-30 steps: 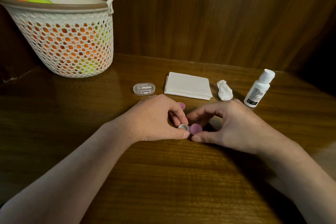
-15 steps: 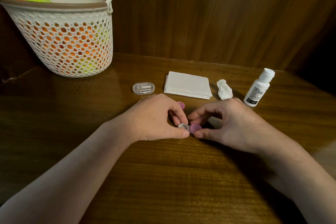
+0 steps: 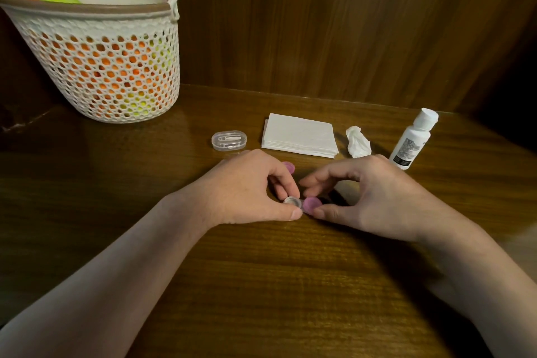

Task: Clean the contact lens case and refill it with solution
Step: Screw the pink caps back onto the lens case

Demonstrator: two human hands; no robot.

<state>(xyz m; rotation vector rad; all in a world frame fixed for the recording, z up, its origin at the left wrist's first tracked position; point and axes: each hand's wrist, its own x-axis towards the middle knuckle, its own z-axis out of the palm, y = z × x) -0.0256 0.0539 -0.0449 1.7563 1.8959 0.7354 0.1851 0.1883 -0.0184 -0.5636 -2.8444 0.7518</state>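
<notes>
Two hands meet mid-table (image 3: 261, 285) on the contact lens case (image 3: 293, 201). My left hand (image 3: 247, 192) pinches its open clear well between thumb and fingers; my right hand (image 3: 366, 194) pinches the purple cap (image 3: 311, 204) on the other well. A second purple cap (image 3: 288, 166) lies just behind my left fingers. Solution bottle (image 3: 414, 139) stands far right, near crumpled tissue (image 3: 358, 142) and tissue stack (image 3: 300, 135).
</notes>
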